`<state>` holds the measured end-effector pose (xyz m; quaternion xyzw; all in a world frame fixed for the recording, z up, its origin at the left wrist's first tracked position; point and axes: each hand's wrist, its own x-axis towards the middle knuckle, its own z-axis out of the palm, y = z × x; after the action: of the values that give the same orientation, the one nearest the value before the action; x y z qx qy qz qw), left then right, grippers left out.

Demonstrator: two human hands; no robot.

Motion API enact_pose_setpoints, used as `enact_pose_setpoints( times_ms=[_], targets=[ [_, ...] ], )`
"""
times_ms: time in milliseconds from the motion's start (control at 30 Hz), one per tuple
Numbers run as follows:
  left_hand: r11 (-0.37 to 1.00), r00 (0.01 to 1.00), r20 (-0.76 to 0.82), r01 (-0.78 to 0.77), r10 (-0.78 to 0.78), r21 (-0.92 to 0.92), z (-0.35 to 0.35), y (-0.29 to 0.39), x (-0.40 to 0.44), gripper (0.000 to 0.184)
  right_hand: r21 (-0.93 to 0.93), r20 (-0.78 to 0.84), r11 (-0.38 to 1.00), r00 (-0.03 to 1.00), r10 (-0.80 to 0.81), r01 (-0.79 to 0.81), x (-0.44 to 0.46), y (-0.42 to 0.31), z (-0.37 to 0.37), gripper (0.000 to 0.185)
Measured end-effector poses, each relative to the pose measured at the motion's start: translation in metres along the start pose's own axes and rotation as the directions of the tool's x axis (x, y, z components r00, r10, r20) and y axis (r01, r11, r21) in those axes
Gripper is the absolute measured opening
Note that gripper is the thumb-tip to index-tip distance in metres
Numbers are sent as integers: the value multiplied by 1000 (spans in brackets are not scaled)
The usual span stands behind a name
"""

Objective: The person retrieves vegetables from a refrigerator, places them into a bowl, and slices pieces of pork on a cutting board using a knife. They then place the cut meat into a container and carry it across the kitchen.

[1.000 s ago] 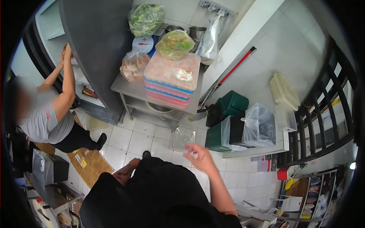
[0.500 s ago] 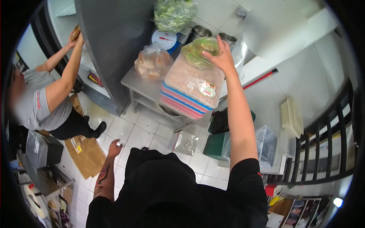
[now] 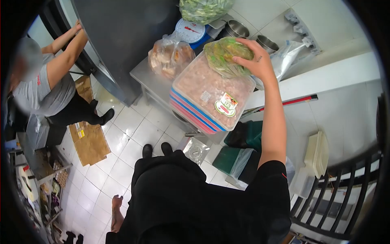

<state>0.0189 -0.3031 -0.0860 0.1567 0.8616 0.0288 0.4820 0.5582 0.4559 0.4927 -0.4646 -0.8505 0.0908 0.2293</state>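
Head view: steel bench [image 3: 140, 77], stacked tubs [image 3: 193, 87] on it, then the bag of greens [image 3: 223, 57] on top, which probably wants a wide, gentle hold so nothing bruises. Its right end sits in the right hand [image 3: 258, 61], grip curled round it; the left hand [image 3: 117, 201] hangs low, can't tell if it's holding anything.

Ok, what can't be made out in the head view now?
In the head view:
Left hand: too small to tell whether it holds anything.
Right hand: its back hides some fingers, so its grip on the leafy bag is unclear.
Co-worker's hands: mostly hidden by the dark panel.
Upper greens bag: cut by top edge.
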Motion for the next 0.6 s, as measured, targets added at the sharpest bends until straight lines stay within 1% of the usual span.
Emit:
enact_pose_setpoints(
  times_ms=[33,67,100,167,233,267,300,367,400,433,500,533,600],
  targets=[
    [984,999,16,44,-42,-172,21,0,-1,66,83,-35,996,999,-31,34,-1,6,0,60],
    [966,999,35,-6,16,-260,28,27,-27,65,100,-32,994,999,-40,43,-2,10,1,60],
    [936,996,48,-56,77,-347,38,73,-60,64,138,-49,988,997,-58,65,-2,15,2,58],
    [922,973,-72,-233,221,-310,75,103,-68,61,188,-60,977,994,-89,99,2,22,0,55],
    [914,952,-81,-306,295,-265,95,127,-75,62,247,-47,966,996,-70,79,4,28,-1,54],
    [925,964,-65,-265,258,-273,91,160,-100,64,258,-41,962,996,-75,83,6,33,-3,54],
    [925,966,-73,-260,249,-277,84,179,-111,64,282,-9,957,998,-63,63,9,37,-5,53],
    [904,972,-52,-234,231,-358,80,199,-123,65,308,24,950,998,-55,45,14,40,-11,52],
    [906,956,-103,-293,274,-306,79,186,-109,65,333,52,943,998,-47,27,15,38,-14,51],
    [892,960,-130,-279,248,-355,73,183,-111,63,355,81,935,996,-40,8,15,40,-15,50],
    [904,977,-151,-197,149,-380,59,178,-114,62,337,82,941,996,-43,13,18,50,-14,50],
    [890,981,-157,-168,110,-424,54,176,-120,61,316,77,948,996,-45,19,20,54,-13,49],
    [902,985,-159,-122,61,-414,51,159,-120,60,348,61,937,996,-69,44,19,53,-14,51]
  ],
)
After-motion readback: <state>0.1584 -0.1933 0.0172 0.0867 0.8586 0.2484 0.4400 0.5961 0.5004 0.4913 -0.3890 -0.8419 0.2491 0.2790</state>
